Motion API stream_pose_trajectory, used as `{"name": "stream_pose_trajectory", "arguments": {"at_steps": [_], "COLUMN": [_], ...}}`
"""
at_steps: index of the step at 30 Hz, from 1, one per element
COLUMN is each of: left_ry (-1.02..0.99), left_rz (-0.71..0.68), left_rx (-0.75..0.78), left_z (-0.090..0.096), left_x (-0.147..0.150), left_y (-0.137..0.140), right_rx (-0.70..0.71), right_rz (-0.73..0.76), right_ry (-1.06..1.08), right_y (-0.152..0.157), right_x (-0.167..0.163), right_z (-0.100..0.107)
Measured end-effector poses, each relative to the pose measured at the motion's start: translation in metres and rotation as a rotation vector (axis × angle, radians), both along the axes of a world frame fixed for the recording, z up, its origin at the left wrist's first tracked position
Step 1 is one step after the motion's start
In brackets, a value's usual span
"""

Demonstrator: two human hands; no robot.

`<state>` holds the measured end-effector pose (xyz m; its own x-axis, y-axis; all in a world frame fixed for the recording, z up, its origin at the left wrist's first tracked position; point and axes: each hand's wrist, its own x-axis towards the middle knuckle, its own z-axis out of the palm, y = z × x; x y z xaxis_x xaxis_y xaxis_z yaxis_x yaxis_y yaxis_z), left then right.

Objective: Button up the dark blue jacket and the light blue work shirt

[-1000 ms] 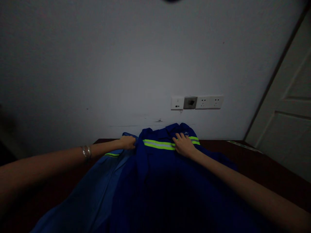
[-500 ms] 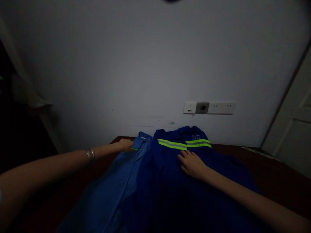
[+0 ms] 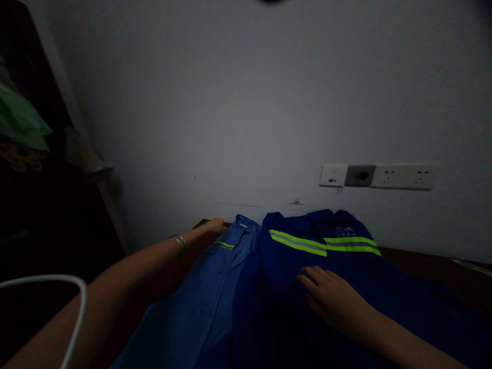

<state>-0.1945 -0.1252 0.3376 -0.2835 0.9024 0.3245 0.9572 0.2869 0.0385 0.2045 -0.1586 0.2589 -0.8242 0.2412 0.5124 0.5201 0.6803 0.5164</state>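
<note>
A blue jacket [image 3: 307, 287] lies spread on the dark table [image 3: 430, 261], collar toward the wall [image 3: 249, 102]. The right hand [image 3: 330, 297] rests flat on its chest below the reflective stripe [image 3: 303, 242], fingers spread, grip open — likely pinning the cloth. The left hand [image 3: 214, 226] reaches to the far left shoulder; whether its grip pinches fabric I cannot tell. The collar lies close to the wall; bare table shows on the right.

You're in a dim, plain room, likely a home or dormitory, bare white wall [image 3: 246, 102], row of wall sockets [image 3: 378, 176], dark wooden table [image 3: 434, 264], cluttered shelf [image 3: 23, 133] at your left
</note>
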Motion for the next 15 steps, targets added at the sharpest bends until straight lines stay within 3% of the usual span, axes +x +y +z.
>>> {"name": "stream_pose_trajectory", "arguments": {"at_steps": [9,15], "left_ry": [-0.273,-0.382], "left_rz": [-0.045,-0.040], "left_rx": [0.050,0.094], "left_z": [-0.017,-0.021], "left_x": [-0.018,-0.030], "left_y": [0.074,0.105], "right_rx": [-0.048,-0.027], "right_rz": [0.054,0.080], "right_ry": [0.100,0.123], "right_y": [0.065,0.085], "right_x": [0.041,0.063], "right_z": [-0.002,-0.007]}}
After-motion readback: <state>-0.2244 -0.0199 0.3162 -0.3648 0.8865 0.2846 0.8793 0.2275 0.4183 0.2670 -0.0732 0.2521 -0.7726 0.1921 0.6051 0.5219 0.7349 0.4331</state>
